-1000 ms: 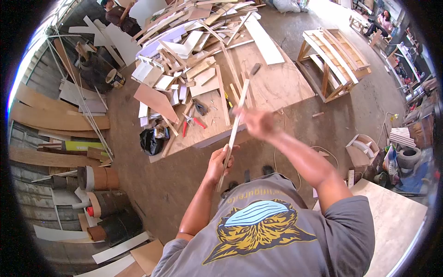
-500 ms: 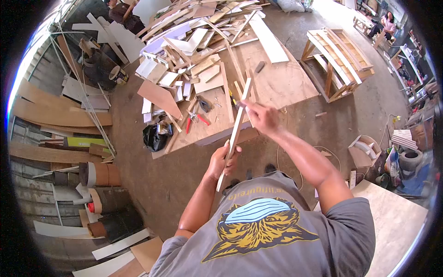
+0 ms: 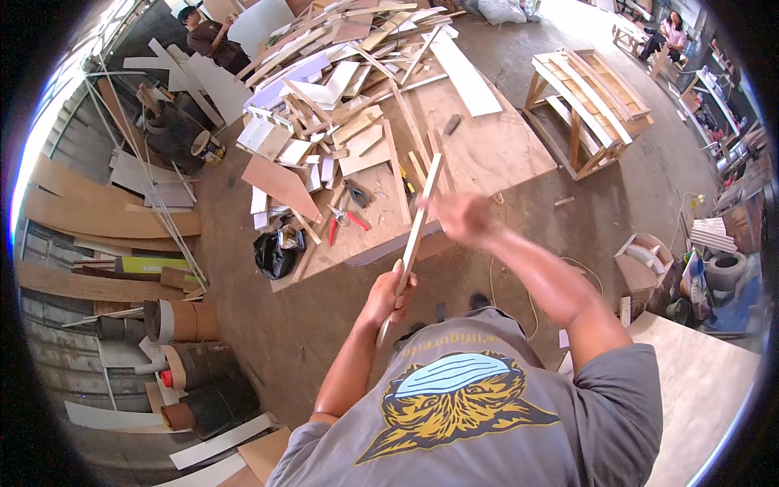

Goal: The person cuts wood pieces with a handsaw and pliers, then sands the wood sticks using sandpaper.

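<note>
A long, narrow pale wooden strip point(image 3: 414, 242) slants up and away from my body, over the front edge of the worktable point(image 3: 503, 150). My left hand point(image 3: 389, 297) is wrapped round its lower part. Beside the upper half of the strip, my right hand point(image 3: 466, 217) is closed and blurred by motion, its fingertips at the strip's side. What it grips is too small and smeared to make out. Red-handled pliers point(image 3: 349, 218) lie on the tabletop beyond, left of the strip. A dark block point(image 3: 452, 124) rests farther back on the wood.
Wood offcuts point(image 3: 329, 97) are heaped across the table's far left. A black plastic bag point(image 3: 277, 256) sits at its near left corner. A slatted wooden frame point(image 3: 591, 101) stands to the right. Rolls of sheet material point(image 3: 180, 320) line the left wall. Two other people are farther off.
My right hand has shifted slightly down along the strip and become blurred. My left hand still grips the strip, which has tilted little. The view has moved slightly.
</note>
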The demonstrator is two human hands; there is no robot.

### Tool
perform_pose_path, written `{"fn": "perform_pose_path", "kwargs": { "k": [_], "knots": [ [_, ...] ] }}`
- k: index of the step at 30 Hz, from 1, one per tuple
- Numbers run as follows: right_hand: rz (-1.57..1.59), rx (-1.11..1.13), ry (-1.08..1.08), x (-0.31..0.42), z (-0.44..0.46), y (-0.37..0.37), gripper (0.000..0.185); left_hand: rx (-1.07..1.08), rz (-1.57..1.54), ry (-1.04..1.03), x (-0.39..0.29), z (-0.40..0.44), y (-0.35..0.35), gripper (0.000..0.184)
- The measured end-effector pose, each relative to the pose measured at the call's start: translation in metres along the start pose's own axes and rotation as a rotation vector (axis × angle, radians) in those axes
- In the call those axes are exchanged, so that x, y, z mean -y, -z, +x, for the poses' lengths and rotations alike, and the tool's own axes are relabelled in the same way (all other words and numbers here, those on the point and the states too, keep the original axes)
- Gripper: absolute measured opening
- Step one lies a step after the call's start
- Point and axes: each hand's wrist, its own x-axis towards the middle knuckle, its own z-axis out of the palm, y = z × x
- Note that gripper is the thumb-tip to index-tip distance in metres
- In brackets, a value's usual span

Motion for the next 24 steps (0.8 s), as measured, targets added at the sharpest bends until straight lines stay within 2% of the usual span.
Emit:
{"fn": "perform_pose_path", "kwargs": {
  "k": [1,4,5,8,9,12,13,16,17,20,24],
  "knots": [
    [0.05,0.033,-0.312,-0.019,-0.002,-0.005,0.031,-0.029,0.068,-0.007,0.0,0.0,-0.002,0.059],
    [0.004,0.001,-0.448,-0.04,0.005,-0.002,0.029,-0.08,0.158,-0.048,0.001,-0.004,-0.011,0.061],
    [-0.009,0.133,-0.346,-0.03,0.001,0.0,0.028,-0.089,0.174,-0.064,-0.001,-0.004,-0.013,0.061],
    [-0.083,0.056,-0.066,-0.031,0.002,0.0,0.026,-0.095,0.207,-0.09,0.002,-0.002,-0.008,0.061],
    [-0.085,0.012,-0.229,-0.043,0.005,-0.001,0.027,-0.093,0.216,-0.093,0.002,-0.002,-0.01,0.061],
    [-0.066,0.009,-0.353,-0.045,0.0,-0.004,0.026,-0.104,0.213,-0.095,0.002,-0.002,-0.015,0.061],
    [0.019,-0.045,-0.225,-0.036,-0.002,-0.015,0.025,-0.115,0.198,-0.086,0.003,-0.001,-0.014,0.061],
    [-0.081,0.243,-0.195,-0.023,-0.001,0.006,0.029,-0.091,0.179,-0.093,0.008,0.004,-0.007,0.061],
    [-0.119,0.121,-0.283,-0.041,-0.006,-0.006,0.029,-0.079,0.172,-0.099,0.012,0.004,-0.005,0.061],
    [0.055,0.024,-0.435,-0.029,-0.005,-0.008,0.028,-0.084,0.159,-0.103,0.011,0.005,-0.011,0.059],
    [-0.005,0.154,0.026,0.002,-0.014,-0.001,0.026,-0.143,0.209,-0.109,0.009,0.007,-0.009,0.058]
  ]
}}
